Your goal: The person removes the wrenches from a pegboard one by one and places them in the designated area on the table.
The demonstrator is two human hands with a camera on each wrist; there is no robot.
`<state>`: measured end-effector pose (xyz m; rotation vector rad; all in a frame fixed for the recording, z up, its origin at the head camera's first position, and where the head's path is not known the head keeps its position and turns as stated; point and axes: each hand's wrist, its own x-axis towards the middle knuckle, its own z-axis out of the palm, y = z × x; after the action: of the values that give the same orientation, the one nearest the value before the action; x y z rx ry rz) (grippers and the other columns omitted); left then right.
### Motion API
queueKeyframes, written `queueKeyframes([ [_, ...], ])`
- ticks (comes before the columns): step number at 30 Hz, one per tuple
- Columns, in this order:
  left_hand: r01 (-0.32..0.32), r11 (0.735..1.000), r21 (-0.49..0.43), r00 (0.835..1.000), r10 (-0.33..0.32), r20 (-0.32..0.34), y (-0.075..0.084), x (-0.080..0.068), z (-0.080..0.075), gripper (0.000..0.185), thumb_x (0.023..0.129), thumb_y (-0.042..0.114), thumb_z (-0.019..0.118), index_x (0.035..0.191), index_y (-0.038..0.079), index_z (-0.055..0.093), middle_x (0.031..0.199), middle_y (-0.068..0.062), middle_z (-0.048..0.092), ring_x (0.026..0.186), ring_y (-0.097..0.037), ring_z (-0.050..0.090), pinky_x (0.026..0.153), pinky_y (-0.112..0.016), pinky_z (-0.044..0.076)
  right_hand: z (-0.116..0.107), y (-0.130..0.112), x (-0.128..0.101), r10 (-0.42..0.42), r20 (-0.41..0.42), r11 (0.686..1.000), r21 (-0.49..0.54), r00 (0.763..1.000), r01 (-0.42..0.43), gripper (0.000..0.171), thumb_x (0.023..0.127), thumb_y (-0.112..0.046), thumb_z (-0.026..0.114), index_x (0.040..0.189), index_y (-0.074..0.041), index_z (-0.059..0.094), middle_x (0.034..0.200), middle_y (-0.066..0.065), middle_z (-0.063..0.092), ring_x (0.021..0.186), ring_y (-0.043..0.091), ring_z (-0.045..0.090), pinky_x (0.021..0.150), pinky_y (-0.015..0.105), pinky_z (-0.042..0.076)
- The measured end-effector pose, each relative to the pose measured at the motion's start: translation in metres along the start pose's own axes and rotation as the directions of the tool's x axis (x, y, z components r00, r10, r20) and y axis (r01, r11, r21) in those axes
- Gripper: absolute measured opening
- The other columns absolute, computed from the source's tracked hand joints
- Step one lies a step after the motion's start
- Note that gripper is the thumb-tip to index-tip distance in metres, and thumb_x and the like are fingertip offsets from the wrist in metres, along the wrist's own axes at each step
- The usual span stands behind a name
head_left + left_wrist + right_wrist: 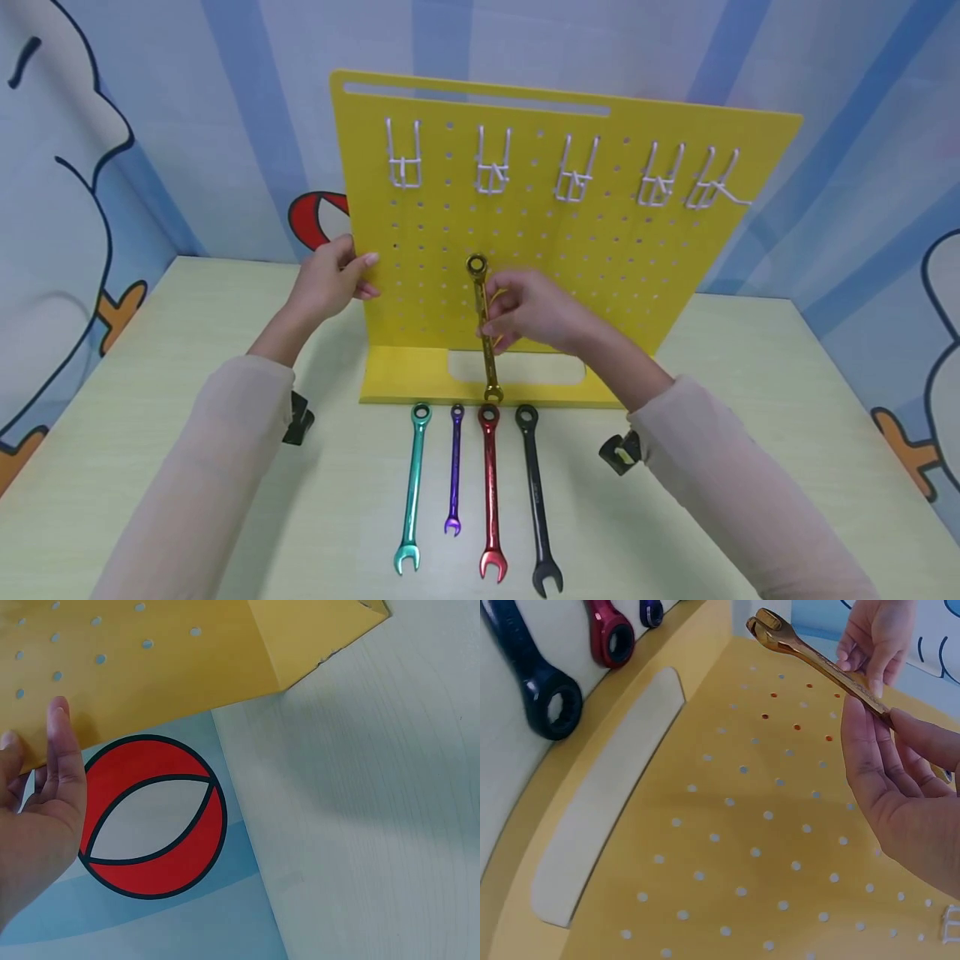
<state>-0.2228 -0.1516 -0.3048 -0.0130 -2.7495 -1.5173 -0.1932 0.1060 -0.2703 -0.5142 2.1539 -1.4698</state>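
Note:
My right hand (536,308) pinches a gold combination wrench (489,358) by its shaft, ring end up, in front of the yellow pegboard (427,308). In the right wrist view the gold wrench (817,661) lies between thumb and fingers, its open jaw pointing away from the hand (907,787). At the board's left edge my left hand (327,279) grips the panel between thumb and fingers; the left wrist view shows this hand (45,817) at the edge too. White wire hooks (492,167) hang in a row along the upper board, bearing no wrenches.
On the table (322,517) before the board lie a teal wrench (414,487), a small purple wrench (455,471), a red wrench (491,483) and a black wrench (536,492). The rightmost hook (712,179) has an arm sticking out sideways. A printed backdrop (570,42) stands behind.

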Motion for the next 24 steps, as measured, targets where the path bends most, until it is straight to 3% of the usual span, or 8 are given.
queueKeyframes([
  [14, 0.001, 1.000, -0.002, 1.000, -0.001, 0.004, 0.000, 0.000, 0.000, 0.025, 0.096, 0.024, 0.048, 0.101, 0.000, 0.046, 0.095, -0.017, 0.056, 0.075, -0.023, 0.065, 0.064, -0.023, 0.055, -0.014, 0.042, -0.012, 0.095, 0.040, 0.995, -0.015, 0.995, -0.094, 0.014, 0.084, 0.012, 0.055, 0.088, 0.006, 0.043, 0.072, 0.016, 0.056, 0.069, 0.028, 0.063, 0.071, 0.051, 0.053],
  [24, -0.002, 1.000, -0.005, 1.000, 0.002, 0.008, 0.000, 0.001, 0.000, 0.026, 0.096, 0.025, 0.047, 0.105, 0.001, 0.047, 0.095, -0.017, 0.057, 0.075, -0.023, 0.065, 0.064, -0.023, 0.055, -0.027, 0.066, -0.021, 0.164, 0.054, 0.986, 0.018, 0.985, -0.165, 0.015, 0.084, 0.013, 0.054, 0.086, 0.005, 0.041, 0.073, 0.015, 0.057, 0.065, 0.027, 0.062, 0.069, 0.048, 0.055],
])
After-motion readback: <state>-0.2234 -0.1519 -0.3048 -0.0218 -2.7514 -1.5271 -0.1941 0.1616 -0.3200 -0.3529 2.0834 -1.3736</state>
